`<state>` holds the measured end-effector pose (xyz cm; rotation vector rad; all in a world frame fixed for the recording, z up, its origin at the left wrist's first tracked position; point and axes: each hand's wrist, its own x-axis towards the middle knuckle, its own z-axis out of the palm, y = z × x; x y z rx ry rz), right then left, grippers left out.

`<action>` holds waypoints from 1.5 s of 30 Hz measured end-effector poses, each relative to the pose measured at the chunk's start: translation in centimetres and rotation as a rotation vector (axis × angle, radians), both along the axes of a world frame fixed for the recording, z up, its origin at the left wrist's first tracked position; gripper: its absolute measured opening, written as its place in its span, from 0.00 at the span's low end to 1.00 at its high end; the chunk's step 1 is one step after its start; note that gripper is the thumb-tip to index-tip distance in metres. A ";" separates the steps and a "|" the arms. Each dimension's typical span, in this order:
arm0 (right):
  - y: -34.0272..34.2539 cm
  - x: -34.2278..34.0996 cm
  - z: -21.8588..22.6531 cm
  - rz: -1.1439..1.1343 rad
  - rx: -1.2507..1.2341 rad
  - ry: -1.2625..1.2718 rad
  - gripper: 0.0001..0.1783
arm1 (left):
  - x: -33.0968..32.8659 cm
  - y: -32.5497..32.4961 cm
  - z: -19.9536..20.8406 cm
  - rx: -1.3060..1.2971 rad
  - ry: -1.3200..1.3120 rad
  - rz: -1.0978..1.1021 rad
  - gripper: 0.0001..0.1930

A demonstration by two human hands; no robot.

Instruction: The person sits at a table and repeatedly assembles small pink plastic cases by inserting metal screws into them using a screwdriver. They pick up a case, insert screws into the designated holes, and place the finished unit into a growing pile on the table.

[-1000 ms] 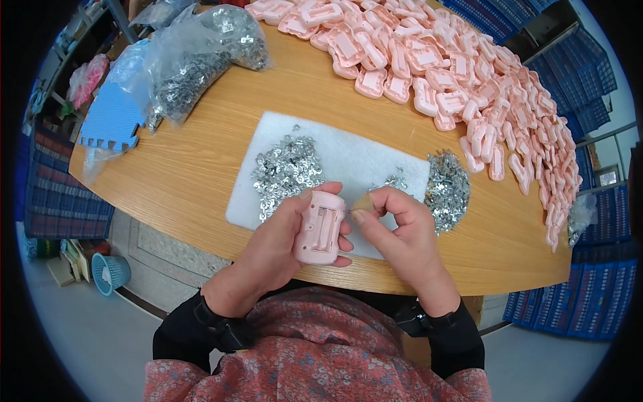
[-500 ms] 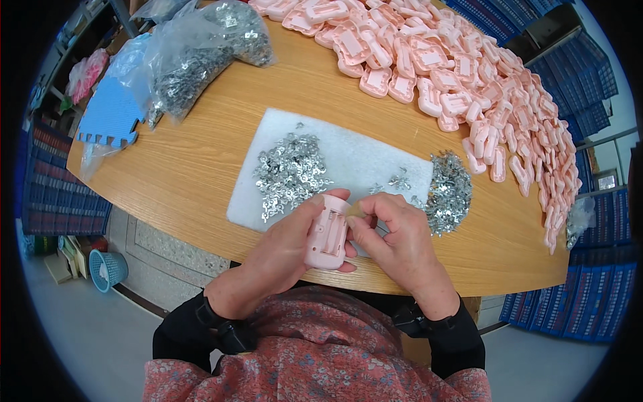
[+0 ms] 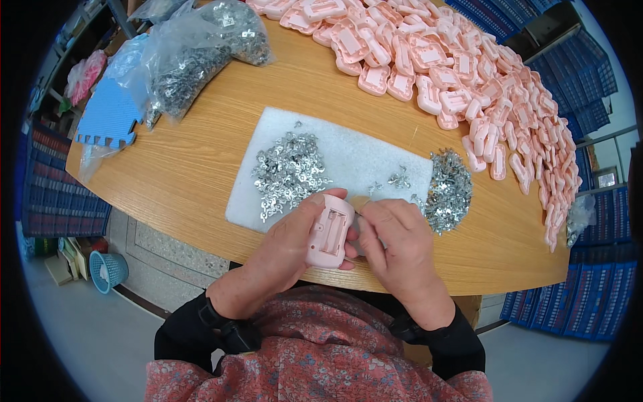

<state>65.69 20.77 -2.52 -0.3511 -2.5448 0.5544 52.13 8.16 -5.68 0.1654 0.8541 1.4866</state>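
My left hand (image 3: 287, 236) is wrapped round a pale pink plastic casing (image 3: 329, 232), its open battery compartment turned up. A small metal piece seems to sit at the compartment's upper end. Close to the casing's right edge, my right hand (image 3: 396, 242) has its fingers bent together in a pinch. A tan covering (image 3: 360, 201) shows at its fingertips; what they hold, if anything, is hidden. Both hands are over the near edge of a white foam sheet (image 3: 348, 149), which bears a heap of small silvery metal clips (image 3: 289, 173) and a few loose ones (image 3: 399, 177).
Another heap of metal clips (image 3: 449, 192) lies at the sheet's right end. Many pink casings (image 3: 429, 57) cover the table's far right. At the far left are a plastic bag of metal parts (image 3: 191, 70) and a blue foam mat (image 3: 107, 114). A basket (image 3: 108, 271) stands on the floor.
My right hand has drawn back slightly from the casing, and its fingers no longer reach over the compartment. The left hand keeps the casing almost in place, slightly turned.
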 end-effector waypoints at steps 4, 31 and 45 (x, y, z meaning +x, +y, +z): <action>-0.2 0.2 0.7 -0.136 -0.517 -0.039 0.10 | 0.1 0.1 0.5 0.005 0.048 -0.027 0.28; 0.3 1.0 1.0 -0.027 -1.332 0.008 0.11 | 0.2 -0.2 0.6 0.101 0.969 -0.102 0.15; 1.1 0.5 0.7 0.046 -1.094 -0.114 0.10 | -1.6 -0.3 0.4 0.067 -0.068 -0.289 0.18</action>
